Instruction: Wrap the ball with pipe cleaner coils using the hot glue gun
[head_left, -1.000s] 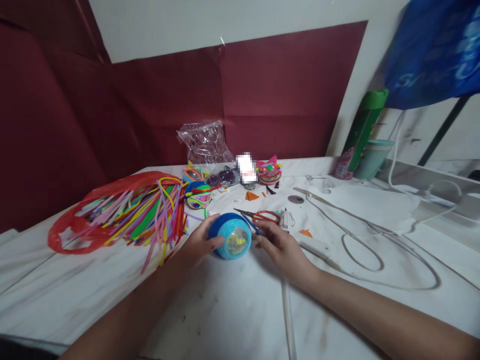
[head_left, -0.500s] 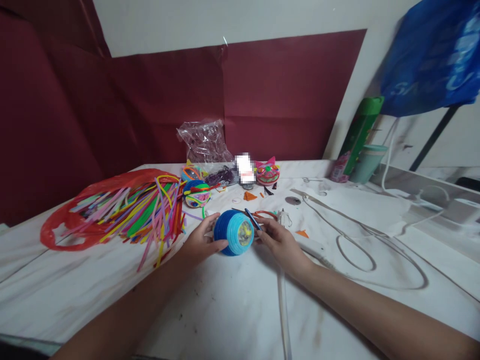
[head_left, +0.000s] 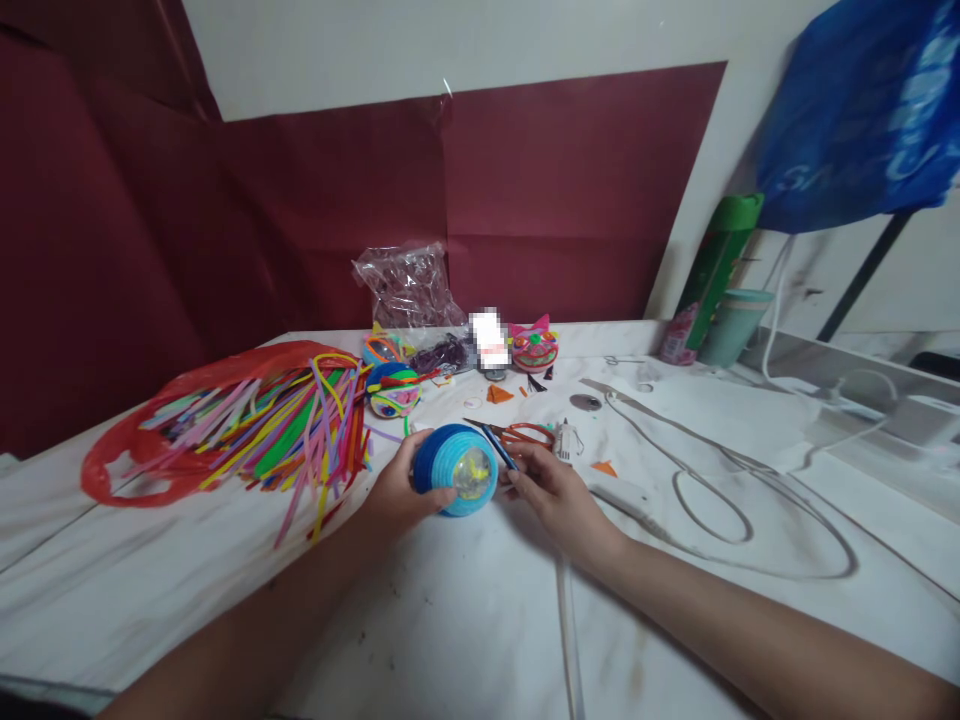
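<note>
My left hand (head_left: 409,485) is closed round a ball (head_left: 442,478) wrapped in dark blue and light blue fuzzy strips. A bare clear patch on the ball faces right, with something yellow showing inside. Between the thumb and fingers of my right hand (head_left: 551,490) is a slim dark blue pen-like stick (head_left: 499,447), slanting up and left close by the ball. Just beyond that hand lie scissors (head_left: 529,433) with orange-red handles, partly covered by it. A white glue gun (head_left: 622,497) rests to the right of the hand.
Coloured pipe cleaners (head_left: 285,430) spill from a red plastic bag (head_left: 127,485) on the left. Decorated balls (head_left: 394,392) and a pink eared one (head_left: 534,345) stand at the back. White cords (head_left: 712,460) loop across the right. A green cup (head_left: 735,325) stands farther back.
The ball has shifted slightly left and turned, so its clear patch faces me more. My right hand has moved a little left with the stick, uncovering more of the scissors.
</note>
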